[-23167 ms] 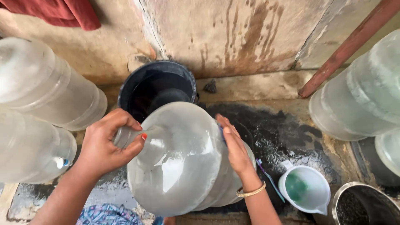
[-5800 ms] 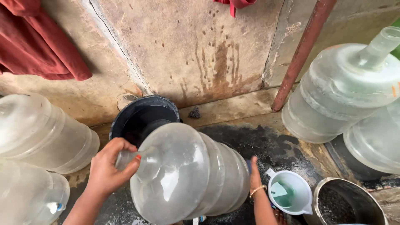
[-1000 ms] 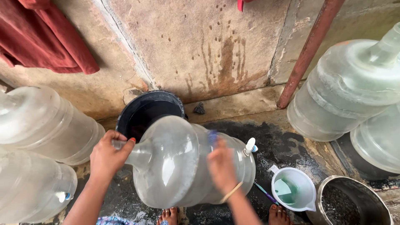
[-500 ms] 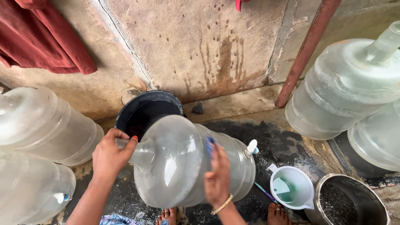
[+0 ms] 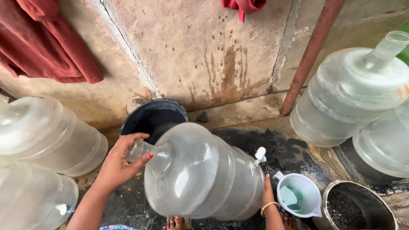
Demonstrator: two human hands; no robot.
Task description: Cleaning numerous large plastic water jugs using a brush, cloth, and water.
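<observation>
Large clear water jug tilted sideways just in front of black bucket; left hand gripping its neck, right hand pressed against its base, beside white pitcher.

Light: soft, even daylight, fairly bright
Shadows: faint
Glare: pale sheen on the held jug
Focus: sharp, edges bowed

Red cloth hangs on the stained wall; a rusty pipe leans against it. Clear jugs lie at left and right. A white jug stands beside a steel pot.
</observation>
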